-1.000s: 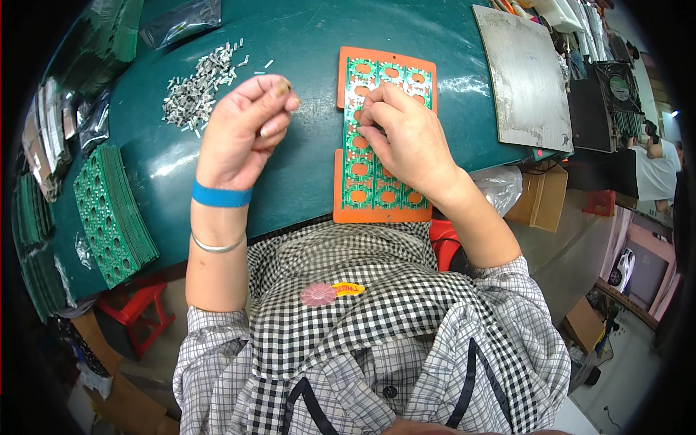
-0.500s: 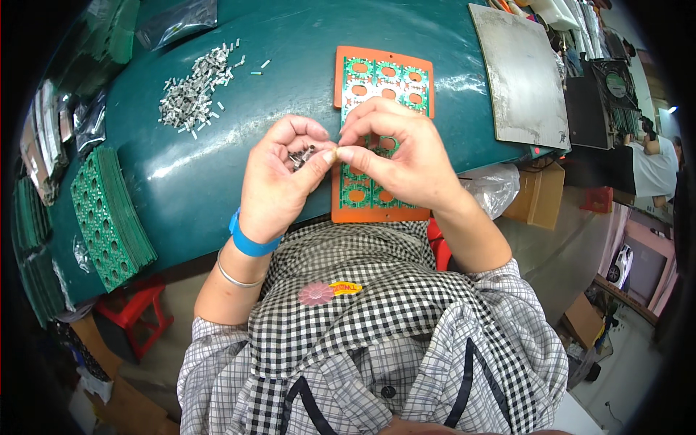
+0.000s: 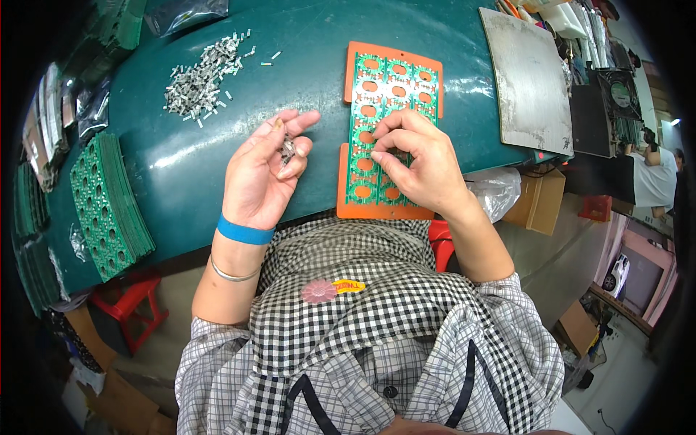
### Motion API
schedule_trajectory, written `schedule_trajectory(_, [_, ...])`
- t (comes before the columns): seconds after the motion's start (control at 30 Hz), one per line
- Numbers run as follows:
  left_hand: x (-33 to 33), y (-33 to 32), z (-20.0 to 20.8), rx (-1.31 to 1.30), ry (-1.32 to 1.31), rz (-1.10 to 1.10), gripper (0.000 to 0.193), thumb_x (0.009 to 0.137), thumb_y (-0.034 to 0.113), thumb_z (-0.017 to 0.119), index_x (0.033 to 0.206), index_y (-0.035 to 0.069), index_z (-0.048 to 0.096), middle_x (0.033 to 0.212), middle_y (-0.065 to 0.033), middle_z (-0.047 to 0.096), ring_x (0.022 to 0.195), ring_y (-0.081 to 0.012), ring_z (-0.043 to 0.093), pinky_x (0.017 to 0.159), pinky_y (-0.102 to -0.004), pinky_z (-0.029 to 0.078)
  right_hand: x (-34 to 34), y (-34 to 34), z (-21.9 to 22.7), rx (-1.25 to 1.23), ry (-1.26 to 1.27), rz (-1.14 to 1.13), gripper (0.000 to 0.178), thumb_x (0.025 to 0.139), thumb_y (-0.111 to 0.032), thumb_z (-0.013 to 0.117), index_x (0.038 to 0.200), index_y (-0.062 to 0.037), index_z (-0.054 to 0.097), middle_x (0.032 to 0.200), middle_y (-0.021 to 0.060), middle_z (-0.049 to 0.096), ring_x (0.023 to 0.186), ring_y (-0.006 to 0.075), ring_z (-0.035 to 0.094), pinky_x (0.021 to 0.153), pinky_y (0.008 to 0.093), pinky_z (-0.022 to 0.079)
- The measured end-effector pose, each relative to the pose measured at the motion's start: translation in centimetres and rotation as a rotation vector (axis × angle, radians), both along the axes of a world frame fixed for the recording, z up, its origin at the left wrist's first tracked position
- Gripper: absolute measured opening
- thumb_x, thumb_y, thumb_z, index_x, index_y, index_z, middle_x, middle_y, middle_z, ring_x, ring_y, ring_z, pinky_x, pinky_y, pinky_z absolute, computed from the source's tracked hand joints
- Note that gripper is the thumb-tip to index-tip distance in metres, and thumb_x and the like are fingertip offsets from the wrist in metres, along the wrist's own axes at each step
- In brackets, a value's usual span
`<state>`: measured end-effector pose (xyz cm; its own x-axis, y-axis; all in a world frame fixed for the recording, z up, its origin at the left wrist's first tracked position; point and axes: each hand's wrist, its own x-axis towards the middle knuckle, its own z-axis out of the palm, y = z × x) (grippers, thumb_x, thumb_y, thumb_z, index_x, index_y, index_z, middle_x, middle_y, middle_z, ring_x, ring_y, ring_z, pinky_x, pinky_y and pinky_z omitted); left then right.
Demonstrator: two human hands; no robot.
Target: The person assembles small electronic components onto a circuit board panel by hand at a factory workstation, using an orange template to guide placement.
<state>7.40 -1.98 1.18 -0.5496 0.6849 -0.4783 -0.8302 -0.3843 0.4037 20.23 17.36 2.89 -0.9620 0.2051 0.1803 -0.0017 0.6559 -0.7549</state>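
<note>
My left hand [image 3: 262, 170] is turned palm up over the table, its fingers curled around several small silvery parts [image 3: 288, 151] with thin legs. To its right, my right hand [image 3: 424, 159] hovers over a green circuit board panel [image 3: 367, 125], thumb and forefinger brought together in a pinch; whatever they hold is too small to make out. The panel has rows of oval openings and lies on an orange holder [image 3: 351, 210], partly covered by my right hand. A heap of small silvery parts [image 3: 199, 81] is spread on the table beyond my left hand.
A stack of green circuit panels [image 3: 109, 210] stands at the left on the green table [image 3: 304, 65]. At the right lies a grey metal plate [image 3: 525, 87]. A clear plastic bag [image 3: 496, 190] and a cardboard box [image 3: 536, 199] sit beyond the table edge, near a red stool [image 3: 441, 243].
My hands have come apart. The left moved left and opened out somewhat around its parts, while the right shifted slightly right over the circuit panel.
</note>
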Motion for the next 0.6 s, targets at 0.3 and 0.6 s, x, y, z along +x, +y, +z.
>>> schedule_trajectory(0.3, [0.27,-0.75,-0.92,0.106,0.137,-0.155,0.027,0.097,0.013,0.055,0.119,-0.002,0.057,0.094,-0.0064,0.061,0.068,-0.0064,0.046,0.05,-0.0163,0.032,-0.04,-0.05,-0.24,0.022,0.01,-0.013,0.008,0.072,0.0,0.071,0.076,-0.003,0.064,0.088,0.0045,0.063,0.083,0.0234,0.063,0.074,0.0351,0.05])
schedule_trajectory(0.6, [0.82,-0.84,-0.94,-0.019,0.234,-0.216,0.03,0.095,0.013,0.059,0.121,-0.003,0.058,0.087,-0.0047,0.062,0.063,-0.0044,0.045,0.049,-0.016,0.031,-0.2,-0.33,-0.45,0.058,0.042,-0.023,0.011,0.071,0.0,0.072,0.078,-0.0021,0.064,0.087,0.0059,0.062,0.083,0.0248,0.062,0.071,0.0353,0.05])
